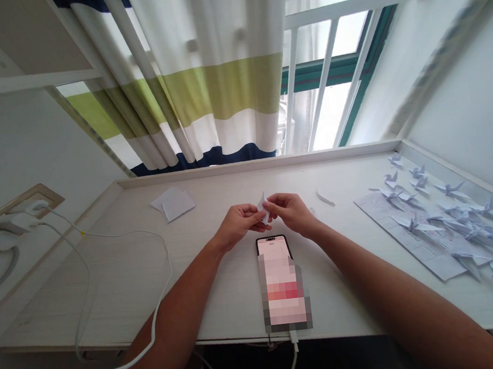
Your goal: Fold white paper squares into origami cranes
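Here, left fingers [254,216] and right fingers [276,206] pinch pointed, folded white paper [262,204].

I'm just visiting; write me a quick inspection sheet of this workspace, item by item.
Surface: pale desk with a raised edge along the back.
Things in use: small folded paper, held up at the fingertips; paper birds at right, some on a marked sheet; white paper sheets at left.
Clutter: thin white strip; lit phone, its screen mostly blurred.
Hands: left hand and right hand both pinch the folded paper.
Cables: white cable crossing the desk's left side; charging cord at the phone's near end.
Surroundings: striped curtain, white railing, wall plugs.
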`<state>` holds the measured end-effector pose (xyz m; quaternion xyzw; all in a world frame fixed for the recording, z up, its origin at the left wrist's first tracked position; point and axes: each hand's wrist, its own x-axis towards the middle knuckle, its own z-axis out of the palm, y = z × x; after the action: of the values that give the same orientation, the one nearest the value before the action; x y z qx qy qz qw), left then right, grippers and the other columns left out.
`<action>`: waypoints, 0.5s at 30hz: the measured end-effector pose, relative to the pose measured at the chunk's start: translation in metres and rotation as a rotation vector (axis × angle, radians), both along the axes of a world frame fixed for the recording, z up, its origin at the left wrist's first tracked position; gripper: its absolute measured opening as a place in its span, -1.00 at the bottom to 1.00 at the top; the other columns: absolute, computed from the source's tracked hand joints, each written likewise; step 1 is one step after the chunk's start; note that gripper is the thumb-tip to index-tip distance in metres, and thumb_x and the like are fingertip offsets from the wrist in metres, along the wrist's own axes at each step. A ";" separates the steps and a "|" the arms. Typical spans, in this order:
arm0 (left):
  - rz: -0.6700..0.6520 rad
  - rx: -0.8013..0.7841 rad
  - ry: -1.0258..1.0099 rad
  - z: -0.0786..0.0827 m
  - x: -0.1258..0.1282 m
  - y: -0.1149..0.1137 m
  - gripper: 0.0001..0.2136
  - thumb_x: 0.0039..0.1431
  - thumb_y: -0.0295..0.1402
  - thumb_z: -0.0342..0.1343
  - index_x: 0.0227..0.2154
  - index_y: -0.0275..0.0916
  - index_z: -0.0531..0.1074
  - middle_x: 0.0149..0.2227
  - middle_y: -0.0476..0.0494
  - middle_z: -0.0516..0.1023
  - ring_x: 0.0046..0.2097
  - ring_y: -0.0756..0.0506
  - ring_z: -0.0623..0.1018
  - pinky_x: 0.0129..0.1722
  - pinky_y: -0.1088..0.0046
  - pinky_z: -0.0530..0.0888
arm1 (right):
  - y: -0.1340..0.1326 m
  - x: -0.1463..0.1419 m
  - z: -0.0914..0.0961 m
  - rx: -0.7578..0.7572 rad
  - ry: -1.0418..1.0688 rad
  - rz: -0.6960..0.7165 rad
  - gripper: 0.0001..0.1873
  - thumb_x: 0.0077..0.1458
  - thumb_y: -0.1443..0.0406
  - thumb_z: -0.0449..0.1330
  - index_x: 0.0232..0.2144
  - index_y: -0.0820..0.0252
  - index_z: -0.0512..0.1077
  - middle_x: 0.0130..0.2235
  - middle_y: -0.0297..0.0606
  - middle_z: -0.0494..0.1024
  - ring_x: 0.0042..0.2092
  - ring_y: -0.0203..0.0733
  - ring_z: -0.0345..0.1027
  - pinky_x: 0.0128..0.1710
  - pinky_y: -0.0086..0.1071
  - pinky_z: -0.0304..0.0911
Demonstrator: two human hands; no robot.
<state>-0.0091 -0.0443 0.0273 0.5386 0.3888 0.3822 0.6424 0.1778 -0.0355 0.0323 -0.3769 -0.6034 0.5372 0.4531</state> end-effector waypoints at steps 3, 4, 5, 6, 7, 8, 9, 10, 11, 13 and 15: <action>0.017 0.008 0.002 0.000 0.002 -0.001 -0.57 -0.03 -0.08 0.41 -0.34 -0.38 0.50 -0.34 -0.27 0.67 -0.30 -0.17 0.69 -0.26 0.35 0.60 | 0.000 -0.001 -0.001 -0.015 -0.001 -0.072 -0.58 0.00 -0.03 0.37 -0.42 0.24 0.53 -0.52 -0.30 0.53 -0.48 -0.27 0.37 -0.42 -0.36 0.29; 0.026 0.008 0.006 0.000 0.002 -0.001 -0.57 -0.03 -0.08 0.42 -0.34 -0.38 0.50 -0.35 -0.27 0.67 -0.32 -0.17 0.69 -0.27 0.35 0.60 | 0.000 -0.002 -0.002 -0.021 -0.001 -0.085 -0.57 0.00 -0.04 0.37 -0.43 0.24 0.54 -0.54 -0.30 0.52 -0.48 -0.27 0.37 -0.42 -0.36 0.29; 0.037 0.007 0.007 0.000 0.003 -0.001 -0.57 -0.03 -0.08 0.42 -0.35 -0.38 0.50 -0.35 -0.27 0.67 -0.33 -0.17 0.69 -0.28 0.35 0.60 | 0.000 -0.003 -0.003 -0.026 0.001 -0.095 -0.56 0.00 -0.05 0.37 -0.43 0.24 0.53 -0.55 -0.30 0.52 -0.49 -0.27 0.37 -0.42 -0.36 0.29; 0.046 0.006 0.007 0.000 0.003 -0.001 -0.57 -0.03 -0.08 0.42 -0.34 -0.38 0.50 -0.36 -0.26 0.67 -0.34 -0.16 0.69 -0.29 0.35 0.60 | 0.000 -0.003 -0.004 -0.031 0.007 -0.106 -0.56 0.00 -0.05 0.36 -0.43 0.24 0.53 -0.55 -0.31 0.51 -0.49 -0.27 0.37 -0.42 -0.36 0.29; 0.050 0.005 0.006 0.000 0.003 -0.001 -0.57 -0.03 -0.08 0.42 -0.32 -0.38 0.51 -0.35 -0.26 0.67 -0.35 -0.16 0.69 -0.30 0.35 0.60 | 0.000 -0.004 -0.005 -0.035 0.014 -0.119 -0.56 0.01 -0.06 0.36 -0.44 0.23 0.53 -0.56 -0.31 0.51 -0.50 -0.27 0.36 -0.43 -0.36 0.29; 0.051 0.003 0.006 0.001 0.003 -0.001 -0.57 -0.03 -0.09 0.42 -0.30 -0.38 0.51 -0.33 -0.27 0.67 -0.34 -0.16 0.69 -0.30 0.35 0.60 | 0.000 -0.005 -0.007 -0.039 0.022 -0.130 -0.56 0.01 -0.05 0.36 -0.44 0.23 0.52 -0.56 -0.31 0.51 -0.50 -0.28 0.36 -0.43 -0.37 0.30; 0.047 0.001 0.007 0.001 0.003 -0.001 -0.56 -0.03 -0.09 0.42 -0.27 -0.38 0.52 -0.31 -0.28 0.68 -0.33 -0.17 0.69 -0.30 0.35 0.60 | 0.000 -0.006 -0.007 -0.044 0.029 -0.141 -0.56 0.00 -0.05 0.36 -0.43 0.23 0.52 -0.56 -0.31 0.51 -0.50 -0.28 0.36 -0.43 -0.37 0.30; 0.040 -0.001 0.010 0.002 0.003 -0.001 -0.55 -0.02 -0.09 0.42 -0.24 -0.38 0.52 -0.28 -0.30 0.68 -0.32 -0.17 0.69 -0.30 0.35 0.59 | 0.000 -0.007 -0.008 -0.049 0.036 -0.152 -0.57 0.00 -0.04 0.37 -0.43 0.23 0.51 -0.56 -0.32 0.51 -0.51 -0.29 0.35 -0.44 -0.37 0.29; 0.031 -0.004 0.014 0.003 0.004 -0.002 -0.54 -0.02 -0.09 0.42 -0.21 -0.37 0.52 -0.24 -0.33 0.68 -0.30 -0.18 0.69 -0.29 0.34 0.59 | -0.001 -0.008 -0.008 -0.055 0.042 -0.159 -0.57 -0.01 -0.04 0.37 -0.43 0.23 0.51 -0.57 -0.33 0.51 -0.52 -0.29 0.35 -0.45 -0.38 0.29; 0.023 -0.008 0.018 0.003 0.004 -0.003 -0.53 -0.03 -0.11 0.43 -0.19 -0.37 0.50 -0.20 -0.37 0.68 -0.28 -0.20 0.70 -0.28 0.31 0.59 | -0.002 -0.009 -0.009 -0.066 0.049 -0.168 -0.57 -0.02 -0.03 0.38 -0.44 0.23 0.50 -0.57 -0.33 0.50 -0.53 -0.30 0.34 -0.46 -0.38 0.29; 0.042 -0.014 0.011 0.003 0.005 -0.004 -0.52 -0.05 -0.14 0.45 -0.18 -0.37 0.48 -0.19 -0.38 0.68 -0.28 -0.21 0.70 -0.27 0.28 0.60 | -0.002 -0.010 -0.009 -0.065 0.048 -0.183 -0.57 -0.02 -0.04 0.38 -0.45 0.23 0.49 -0.58 -0.33 0.50 -0.53 -0.30 0.34 -0.46 -0.38 0.29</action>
<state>-0.0038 -0.0483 0.0303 0.5280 0.4064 0.3897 0.6358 0.1683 -0.0377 0.0235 -0.4320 -0.5377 0.5219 0.5018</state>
